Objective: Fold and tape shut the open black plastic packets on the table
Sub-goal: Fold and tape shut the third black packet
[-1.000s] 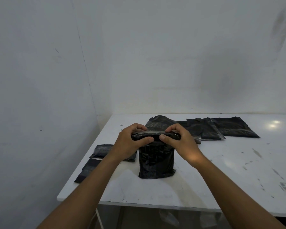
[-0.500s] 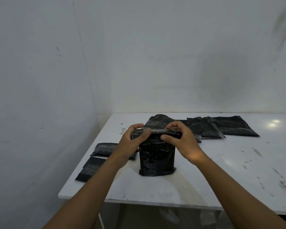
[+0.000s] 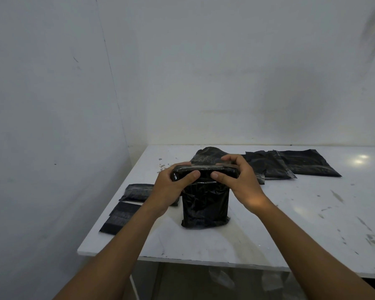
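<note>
A black plastic packet stands upright near the middle of the white table, its top rolled over into a thick fold. My left hand grips the left end of that fold, thumb in front and fingers behind. My right hand grips the right end the same way. A strip of clear tape seems to lie along the top of the fold, under my fingers. Several flat black packets lie behind at the back of the table.
Two small folded black packets lie at the table's left edge. The table stands in a corner, with a wall to the left and one behind. Its front edge runs just below my forearms.
Both hands have pressed the rolled top of the packet down and shifted slightly; the fingers of both hands now curl further over the back of the fold.
</note>
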